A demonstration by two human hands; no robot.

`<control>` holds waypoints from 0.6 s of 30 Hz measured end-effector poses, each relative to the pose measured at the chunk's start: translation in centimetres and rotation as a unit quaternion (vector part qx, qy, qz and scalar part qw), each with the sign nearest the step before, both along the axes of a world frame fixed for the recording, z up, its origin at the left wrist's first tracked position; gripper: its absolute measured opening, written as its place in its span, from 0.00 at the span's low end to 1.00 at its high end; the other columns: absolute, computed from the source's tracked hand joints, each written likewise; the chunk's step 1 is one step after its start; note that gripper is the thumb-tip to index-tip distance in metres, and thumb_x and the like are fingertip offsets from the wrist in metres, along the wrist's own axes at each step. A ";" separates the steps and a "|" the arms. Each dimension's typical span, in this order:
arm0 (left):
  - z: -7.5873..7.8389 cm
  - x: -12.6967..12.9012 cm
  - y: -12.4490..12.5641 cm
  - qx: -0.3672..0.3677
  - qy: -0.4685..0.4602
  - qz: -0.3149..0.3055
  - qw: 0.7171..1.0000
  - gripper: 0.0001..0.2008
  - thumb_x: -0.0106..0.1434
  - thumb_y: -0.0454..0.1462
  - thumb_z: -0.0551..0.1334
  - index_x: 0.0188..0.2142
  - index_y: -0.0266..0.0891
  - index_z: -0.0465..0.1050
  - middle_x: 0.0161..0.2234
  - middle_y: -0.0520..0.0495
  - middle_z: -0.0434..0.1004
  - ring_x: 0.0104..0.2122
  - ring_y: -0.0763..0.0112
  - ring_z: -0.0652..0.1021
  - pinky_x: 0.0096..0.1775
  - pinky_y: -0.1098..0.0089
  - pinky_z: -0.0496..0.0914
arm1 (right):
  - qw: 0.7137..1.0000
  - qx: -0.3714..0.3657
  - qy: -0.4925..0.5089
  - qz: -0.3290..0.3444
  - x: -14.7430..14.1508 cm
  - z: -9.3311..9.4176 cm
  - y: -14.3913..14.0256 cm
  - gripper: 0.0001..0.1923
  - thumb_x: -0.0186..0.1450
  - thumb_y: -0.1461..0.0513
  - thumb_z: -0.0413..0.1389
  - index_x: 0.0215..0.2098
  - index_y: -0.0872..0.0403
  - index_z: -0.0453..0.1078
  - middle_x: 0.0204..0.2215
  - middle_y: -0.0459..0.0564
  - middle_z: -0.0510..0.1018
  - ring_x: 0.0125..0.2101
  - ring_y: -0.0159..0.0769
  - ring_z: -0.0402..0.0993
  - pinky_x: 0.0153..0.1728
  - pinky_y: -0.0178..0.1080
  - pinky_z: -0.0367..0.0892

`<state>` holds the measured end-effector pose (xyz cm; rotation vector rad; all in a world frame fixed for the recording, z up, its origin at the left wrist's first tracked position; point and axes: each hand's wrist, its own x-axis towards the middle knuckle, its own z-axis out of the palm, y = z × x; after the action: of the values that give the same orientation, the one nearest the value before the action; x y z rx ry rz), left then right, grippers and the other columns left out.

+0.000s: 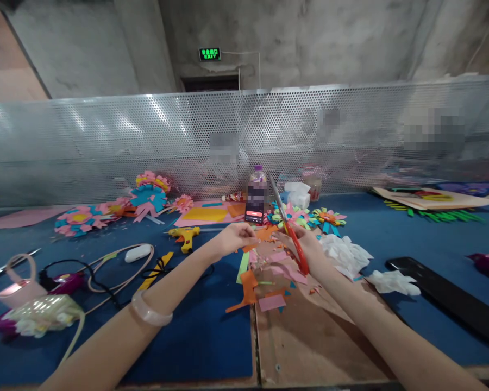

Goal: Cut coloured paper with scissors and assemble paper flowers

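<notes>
My left hand [236,238] is closed in a pinch, with a piece of orange paper [250,247] at its fingertips. A pair of scissors [295,245] with red-orange handles is in my right hand [305,243], its blades pointing up and away from me. Both hands are close together above a pile of paper scraps, where an orange scrap [249,288] and a pink scrap [272,302] lie. Just beyond the hands a phone [255,205] stands upright against a bottle with a purple cap [258,169].
To the left lie a yellow glue gun [185,234], cables and a white plug-like piece [137,253]. Paper flowers [149,198] stand at the back left. Crumpled tissue [346,254] and a long black object [444,296] are on the right. A perforated metal screen [179,141] closes off the back.
</notes>
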<state>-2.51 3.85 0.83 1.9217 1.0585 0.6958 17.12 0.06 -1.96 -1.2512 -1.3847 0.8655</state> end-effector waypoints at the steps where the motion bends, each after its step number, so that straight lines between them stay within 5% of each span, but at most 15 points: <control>1: -0.1 0.0 -0.5 -0.010 -0.019 0.002 1.000 0.12 0.50 0.43 0.64 0.28 0.36 0.68 0.25 0.51 0.71 0.26 0.75 0.71 0.30 0.74 0.64 | 0.999 0.005 0.033 0.005 -0.3 0.0 -0.2 0.17 0.51 0.52 0.58 0.31 0.55 0.67 0.12 0.38 0.61 0.11 0.25 0.56 0.12 0.29 0.52; 7: -0.5 0.2 -2.8 -0.072 -0.088 -0.038 0.993 0.11 0.49 0.39 0.65 0.30 0.36 0.69 0.28 0.49 0.73 0.28 0.75 0.72 0.33 0.73 0.64 | 0.992 -0.028 0.121 0.017 -0.6 0.2 -0.7 0.17 0.51 0.53 0.60 0.33 0.54 0.65 0.11 0.37 0.61 0.10 0.24 0.55 0.10 0.28 0.52; 13: -0.5 -0.4 -3.2 -0.056 -0.005 -0.115 0.992 0.14 0.53 0.44 0.63 0.33 0.34 0.74 0.32 0.46 0.76 0.34 0.67 0.74 0.38 0.70 0.65 | 0.976 -0.083 0.192 0.061 -0.2 -0.1 -0.5 0.15 0.51 0.54 0.59 0.24 0.53 0.59 0.09 0.36 0.56 0.09 0.23 0.50 0.10 0.29 0.47; 18: 0.2 -0.9 -3.9 -0.016 0.050 -0.161 0.986 0.17 0.62 0.45 0.52 0.41 0.40 0.74 0.38 0.48 0.76 0.39 0.67 0.74 0.41 0.70 0.65 | 0.993 -0.039 0.084 0.069 0.4 -0.8 -0.5 0.19 0.53 0.50 0.56 0.18 0.53 0.55 0.09 0.40 0.59 0.11 0.25 0.52 0.12 0.32 0.51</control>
<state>-3.43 -0.06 0.99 2.0547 0.7866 0.4009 17.50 -0.41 -2.75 -1.1230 -1.3246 1.1031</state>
